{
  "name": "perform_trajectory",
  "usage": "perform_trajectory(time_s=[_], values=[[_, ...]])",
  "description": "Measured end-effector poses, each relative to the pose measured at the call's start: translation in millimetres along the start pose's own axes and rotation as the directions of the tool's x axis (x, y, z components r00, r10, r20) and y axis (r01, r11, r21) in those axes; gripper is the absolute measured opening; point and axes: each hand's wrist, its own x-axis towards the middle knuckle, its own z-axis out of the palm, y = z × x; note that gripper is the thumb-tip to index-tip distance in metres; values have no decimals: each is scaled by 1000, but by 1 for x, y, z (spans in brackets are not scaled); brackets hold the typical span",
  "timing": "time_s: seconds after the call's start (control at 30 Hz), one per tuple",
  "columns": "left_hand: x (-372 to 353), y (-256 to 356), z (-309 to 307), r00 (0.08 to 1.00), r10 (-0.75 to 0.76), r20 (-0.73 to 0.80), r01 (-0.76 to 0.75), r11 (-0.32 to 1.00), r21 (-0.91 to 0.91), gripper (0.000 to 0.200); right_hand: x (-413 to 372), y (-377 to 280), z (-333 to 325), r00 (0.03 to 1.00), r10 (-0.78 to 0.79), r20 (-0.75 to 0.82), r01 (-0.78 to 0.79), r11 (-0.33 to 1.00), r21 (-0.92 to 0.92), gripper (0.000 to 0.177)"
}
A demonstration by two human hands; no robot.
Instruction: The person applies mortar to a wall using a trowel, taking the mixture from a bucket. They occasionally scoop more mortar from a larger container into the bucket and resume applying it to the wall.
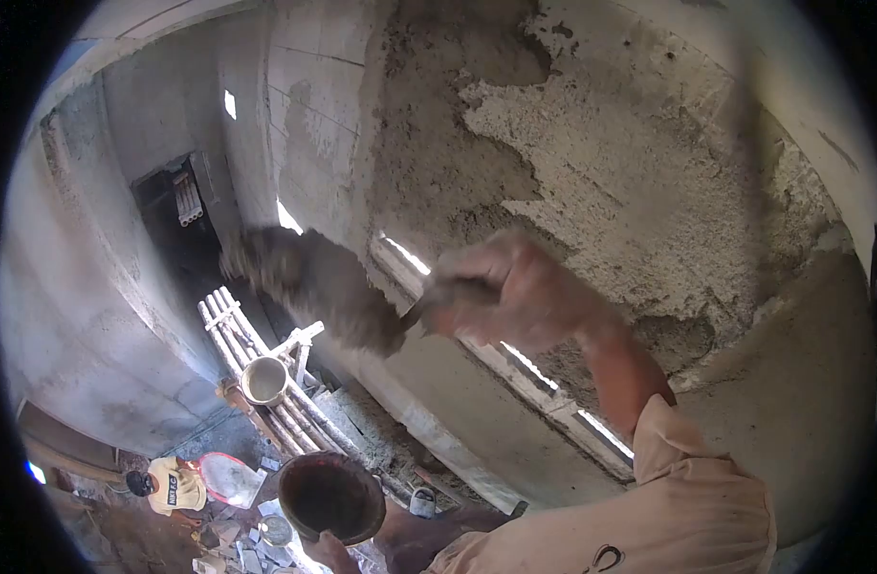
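Note:
My right hand (515,292), a little blurred, is closed around the handle of a trowel (413,318). A thick heap of wet mortar (324,292) covers the trowel's blade, held out in front of the wall. Past my hand, the wall (591,172) shows dark fresh plaster (448,143) beside a paler rough patch. Low in the view, my left hand (331,553) grips the rim of a round, dark bowl (331,497). The inside of the bowl looks dark, and I cannot make out how much it holds.
A bamboo platform (285,421) stands below on the left, with a round bucket (264,381) on it. Farther down, a person (175,486) in a yellow shirt is beside a red-rimmed basin (230,478). Broken rubble (238,540) covers the floor there. Narrow bright slits (529,365) cut through the wall.

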Motion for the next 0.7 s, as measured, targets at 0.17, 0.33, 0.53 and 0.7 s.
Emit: perform_trajectory(time_s=[0.17,0.33,0.53,0.7], values=[[-10,21,-40,999,-13,-47,16,998,65,63,48,74,-70,942,244,-230,-54,788,614,26],[-14,44,-59,976,-114,-185,146,975,169,57,-56,66,-75,581,454,-675,-318,890,326,29],[1,71,-32,975,53,215,-129,925,358,45,-178,138,108,722,690,-53,-692,719,-61,26],[-15,87,32,967,-76,244,-74,830,552,50,-150,137,274,903,363,229,-287,907,-308,26]])
